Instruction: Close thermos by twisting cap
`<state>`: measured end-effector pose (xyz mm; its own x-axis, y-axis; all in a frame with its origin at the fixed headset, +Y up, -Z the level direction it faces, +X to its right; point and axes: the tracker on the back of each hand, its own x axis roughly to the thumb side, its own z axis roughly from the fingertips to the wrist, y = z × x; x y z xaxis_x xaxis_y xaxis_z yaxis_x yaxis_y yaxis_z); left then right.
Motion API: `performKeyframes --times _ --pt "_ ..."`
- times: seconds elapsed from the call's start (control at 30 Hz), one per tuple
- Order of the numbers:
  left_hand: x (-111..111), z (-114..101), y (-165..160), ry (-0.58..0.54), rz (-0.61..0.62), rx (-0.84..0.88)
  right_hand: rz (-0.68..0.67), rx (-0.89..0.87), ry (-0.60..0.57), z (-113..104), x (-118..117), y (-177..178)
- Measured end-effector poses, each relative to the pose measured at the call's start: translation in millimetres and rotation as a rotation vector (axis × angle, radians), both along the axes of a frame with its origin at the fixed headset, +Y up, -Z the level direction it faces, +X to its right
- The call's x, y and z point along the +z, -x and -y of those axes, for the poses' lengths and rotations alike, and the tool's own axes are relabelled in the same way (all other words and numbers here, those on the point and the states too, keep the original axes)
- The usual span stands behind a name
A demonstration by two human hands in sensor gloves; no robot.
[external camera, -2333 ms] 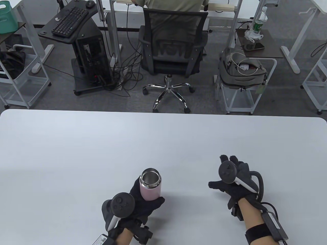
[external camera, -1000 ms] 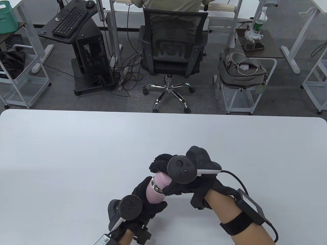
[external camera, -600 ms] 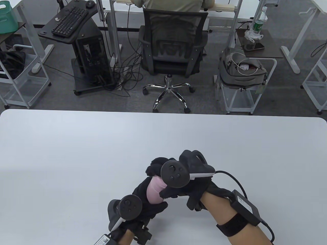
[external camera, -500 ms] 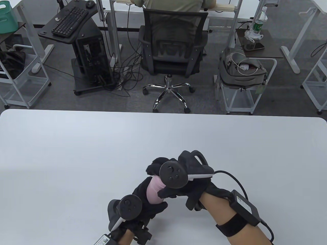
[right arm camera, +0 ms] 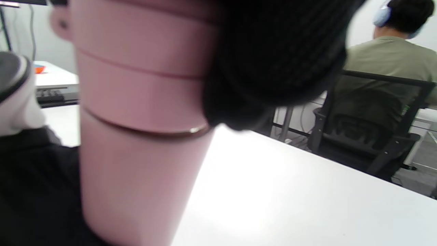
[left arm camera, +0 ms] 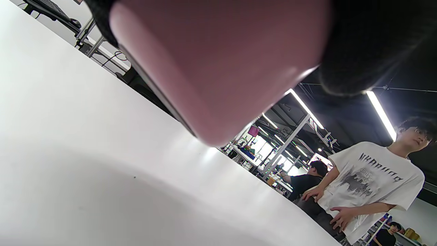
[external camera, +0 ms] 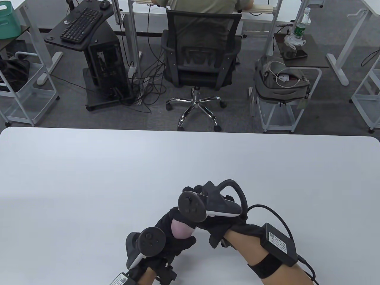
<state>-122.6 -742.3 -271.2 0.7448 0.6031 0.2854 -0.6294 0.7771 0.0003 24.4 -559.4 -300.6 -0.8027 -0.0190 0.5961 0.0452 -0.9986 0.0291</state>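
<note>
1. Pink thermos (external camera: pixel 180 229) held just above the table (external camera: pixel 89 178), near its front edge; left hand (external camera: pixel 169 237) wraps the body.
2. Right hand (external camera: pixel 207 219) clamps its fingers (right arm camera: pixel 273 54) on the cap (right arm camera: pixel 143 68).
3. Cap nearly seated: keep the body fixed, twist squarely until the thin seam closes.

Table view overhead; wrist views close, sharing thermos (right arm camera: pixel 136 136).

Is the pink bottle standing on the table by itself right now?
No, the left hand grips the pink bottle while the right hand covers its top.
</note>
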Motion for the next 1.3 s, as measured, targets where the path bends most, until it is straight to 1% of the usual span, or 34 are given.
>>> performKeyframes --times 0.07,0.13,0.17,0.2,0.27,0.33,0.43,0.6,0.67,0.73,0.83,0.93,1.1,1.2,1.3 --pt "0 0 0 0.003 -0.002 -0.001 -0.011 0.016 0.022 -1 0 -1" --pt "-1 0 2 0.004 -0.014 -0.002 -0.107 0.064 0.144 -5 0 -5" --pt "-1 0 3 0.006 -0.015 0.006 -0.159 0.039 0.165 -8 0 -8" --pt "-2 -1 4 0.002 -0.016 0.007 -0.217 0.003 0.161 -10 1 -10" --pt "-3 -1 5 0.0 -0.021 0.005 -0.312 0.058 0.12 -13 4 -12" --pt "-3 -1 6 0.004 -0.02 0.01 -0.314 0.135 0.079 -9 7 -10" --pt "-3 -1 5 -0.003 -0.012 -0.005 -0.362 0.198 0.025 -5 10 -6" --pt "-3 -1 4 -0.005 -0.008 -0.005 -0.395 0.131 0.029 -6 8 -7" --pt "-3 -1 5 -0.002 -0.005 0.01 -0.382 0.113 0.025 -7 6 -9" --pt "-3 -2 4 -0.003 -0.007 0.007 -0.357 0.105 0.045 -7 4 -10" --pt "-2 -2 4 -0.009 -0.012 -0.004 -0.293 0.073 0.053 -5 1 -10" --pt "-2 -2 3 -0.01 -0.009 -0.005 -0.224 0.037 -0.024 -2 0 -11" --pt "-2 -3 3 -0.013 -0.012 -0.014 -0.126 0.038 -0.062 1 1 -10" --pt "-2 -2 2 -0.012 -0.007 -0.02 -0.075 0.056 -0.044 2 0 -10" --pt "-2 -2 1 -0.01 -0.006 -0.025 -0.052 0.07 -0.015 3 -1 -12"
